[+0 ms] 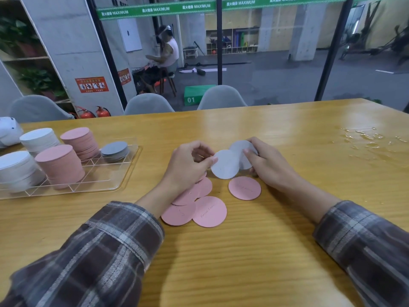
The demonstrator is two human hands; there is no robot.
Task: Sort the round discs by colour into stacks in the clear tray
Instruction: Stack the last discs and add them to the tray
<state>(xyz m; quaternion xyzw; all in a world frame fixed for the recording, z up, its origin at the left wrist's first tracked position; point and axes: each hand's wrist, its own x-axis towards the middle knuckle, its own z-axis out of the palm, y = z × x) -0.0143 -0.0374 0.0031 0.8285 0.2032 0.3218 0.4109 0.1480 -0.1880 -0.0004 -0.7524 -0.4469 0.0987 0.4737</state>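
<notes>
The left hand (188,166) is closed to a narrow pinch, its thumb and curled fingers gripping the left edge of the front grey disc (225,166), which is held up above the table (265,251) with its face tilted toward the camera. The right hand (269,166) meets it from the other side, fingers curled behind and thumb pressed across the face of the rear grey disc (240,146), which the front one partly overlaps. Both hands hover well to the right of the clear tray (129,167), wrists low, and the forearms in plaid sleeves (115,251) converge from the near edge of the table. Below the hands, also right of the tray, loose pink discs (209,212) lie flat on the wood: an overlapping cluster under the left wrist and one apart under the right hand. Inside the tray stand two white stacks (38,138) at its left end, two pink stacks (58,161) in the middle, and a short grey stack (115,149) at its right end, nearest the hands.
</notes>
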